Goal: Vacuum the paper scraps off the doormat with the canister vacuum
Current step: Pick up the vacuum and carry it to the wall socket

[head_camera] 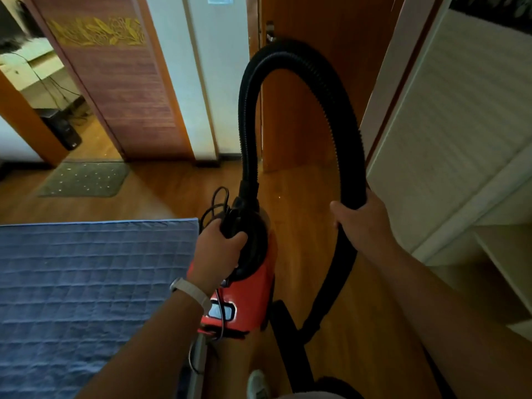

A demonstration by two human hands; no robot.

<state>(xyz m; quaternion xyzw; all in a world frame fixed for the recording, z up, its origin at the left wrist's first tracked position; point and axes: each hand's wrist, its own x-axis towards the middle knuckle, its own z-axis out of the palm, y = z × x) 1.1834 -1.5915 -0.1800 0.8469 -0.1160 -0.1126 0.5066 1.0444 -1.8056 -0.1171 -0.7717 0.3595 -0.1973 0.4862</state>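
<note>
**Left hand [220,244] on the canister vacuum [247,295], right hand [359,223] on its hose [302,60]**

Both forearms reach forward from the bottom edge. The left one wears a pale wristband [191,292]. The left hand is closed over the black handle on top of the red canister, with loops of the black power cord [216,201] bunched at the same spot. The right hand is wrapped round the ribbed black hose, thumb on the near side. The hose arches high from the canister's front and comes down through that hand.

The grey-green doormat [86,180] lies well apart on the wooden floor [299,197], at the doorway to the upper left. It is speckled with small pale paper scraps [83,175]. A blue quilted bed [86,283] fills the left.

The left fingertips are hidden behind the handle. The hose's lower end is lost in dark shapes near the bottom edge. I cannot tell whether the canister touches the floor.
</note>
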